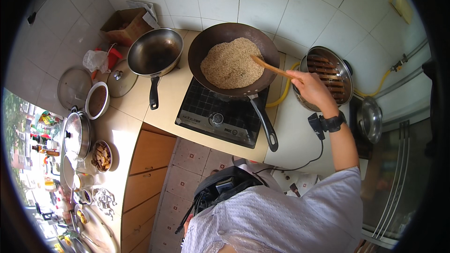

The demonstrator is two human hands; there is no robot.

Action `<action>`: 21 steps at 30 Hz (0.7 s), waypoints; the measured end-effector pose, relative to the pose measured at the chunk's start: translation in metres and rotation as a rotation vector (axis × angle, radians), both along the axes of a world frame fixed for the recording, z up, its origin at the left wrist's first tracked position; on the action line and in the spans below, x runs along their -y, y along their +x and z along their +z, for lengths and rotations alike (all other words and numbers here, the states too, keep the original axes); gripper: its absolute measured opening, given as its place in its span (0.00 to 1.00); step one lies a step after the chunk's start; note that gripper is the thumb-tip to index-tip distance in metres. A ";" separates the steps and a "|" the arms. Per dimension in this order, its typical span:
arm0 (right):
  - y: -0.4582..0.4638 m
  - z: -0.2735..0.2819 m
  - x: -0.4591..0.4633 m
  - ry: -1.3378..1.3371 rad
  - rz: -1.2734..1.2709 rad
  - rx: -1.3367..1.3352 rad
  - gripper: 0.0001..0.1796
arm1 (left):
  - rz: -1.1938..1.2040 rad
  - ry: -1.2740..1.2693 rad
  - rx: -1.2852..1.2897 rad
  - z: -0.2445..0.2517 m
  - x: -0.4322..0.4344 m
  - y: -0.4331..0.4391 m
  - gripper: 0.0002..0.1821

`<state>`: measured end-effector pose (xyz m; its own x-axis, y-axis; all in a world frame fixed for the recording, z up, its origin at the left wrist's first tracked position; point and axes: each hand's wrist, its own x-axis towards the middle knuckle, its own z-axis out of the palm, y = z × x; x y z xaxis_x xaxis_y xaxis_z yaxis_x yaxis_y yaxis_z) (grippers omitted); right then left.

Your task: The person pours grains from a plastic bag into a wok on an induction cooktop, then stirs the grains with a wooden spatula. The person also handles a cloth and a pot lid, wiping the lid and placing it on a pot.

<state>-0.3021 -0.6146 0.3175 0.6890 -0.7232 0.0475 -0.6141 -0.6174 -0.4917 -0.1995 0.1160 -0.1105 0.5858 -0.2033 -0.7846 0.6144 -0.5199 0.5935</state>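
Observation:
My right hand (309,86) grips the handle of a wooden spatula (269,66). The spatula's tip touches tan grains (228,63) heaped in a dark wok (269,47). That wok rests over the rear of a black single-burner cooktop (218,107) with a round knob at its front. Its black handle (264,123) points towards me, to the right of the knob. Only a small part of my left hand (188,223) shows low beside my body. The rest of it is hidden, so its grip cannot be made out.
A frying pan (156,51) and a glass lid (123,80) lie left of the wok. Right of it is a steel pot with a slatted rack (325,77), near a yellow hose (285,93). A lidded pot (77,133) and a food bowl (102,156) occupy the left counter.

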 end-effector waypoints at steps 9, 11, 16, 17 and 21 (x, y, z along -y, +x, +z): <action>0.040 -0.024 -0.039 0.171 0.179 0.082 0.19 | -0.002 0.001 0.003 0.001 -0.002 -0.002 0.18; 0.050 -0.032 -0.032 0.198 0.179 0.040 0.19 | -0.007 0.002 0.006 0.002 -0.002 -0.002 0.18; 0.066 -0.045 0.011 0.132 -0.006 -0.036 0.19 | 0.005 0.003 0.008 0.002 -0.004 -0.007 0.18; 0.067 -0.047 0.020 0.091 -0.039 -0.012 0.19 | 0.011 0.002 0.009 0.003 -0.005 -0.009 0.18; 0.064 -0.054 0.045 -0.063 -0.063 0.153 0.18 | 0.033 -0.002 0.014 0.003 -0.008 -0.016 0.19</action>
<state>-0.2380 -0.6598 0.2634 0.6237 -0.7570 0.1948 -0.5732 -0.6124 -0.5444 -0.2153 0.1240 -0.1079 0.6028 -0.1851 -0.7761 0.6232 -0.4981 0.6029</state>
